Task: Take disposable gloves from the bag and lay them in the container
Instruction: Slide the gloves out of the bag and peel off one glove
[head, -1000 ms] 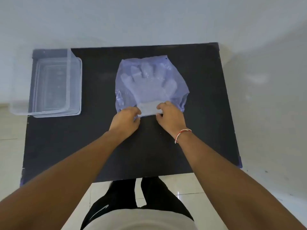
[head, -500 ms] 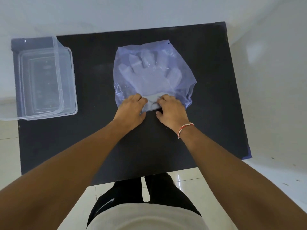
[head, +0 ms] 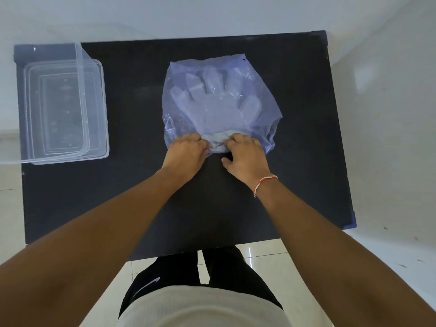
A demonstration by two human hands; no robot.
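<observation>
A thin bluish plastic bag [head: 264, 90] lies flat in the middle of the black table [head: 141, 190]. Through it shows a stack of clear disposable gloves [head: 212, 102], fingers pointing away from me. The glove cuffs [head: 218, 140] bunch out of the bag's near opening. My left hand [head: 186, 154] is closed on the left side of that opening. My right hand [head: 245, 156] pinches the cuffs and bag edge at the right side. A clear rectangular plastic container [head: 94, 114] stands at the table's far left, with nothing visible inside.
The table's right edge [head: 339, 138] runs beside a white wall. Its near edge [head: 188, 250] is just above my legs and the tiled floor. The container overhangs the table's left edge slightly.
Both hands have pushed a little further into the bag's opening and drawn together, bunching the glove cuffs. The camera view has shifted; the bag and container have stayed in place.
</observation>
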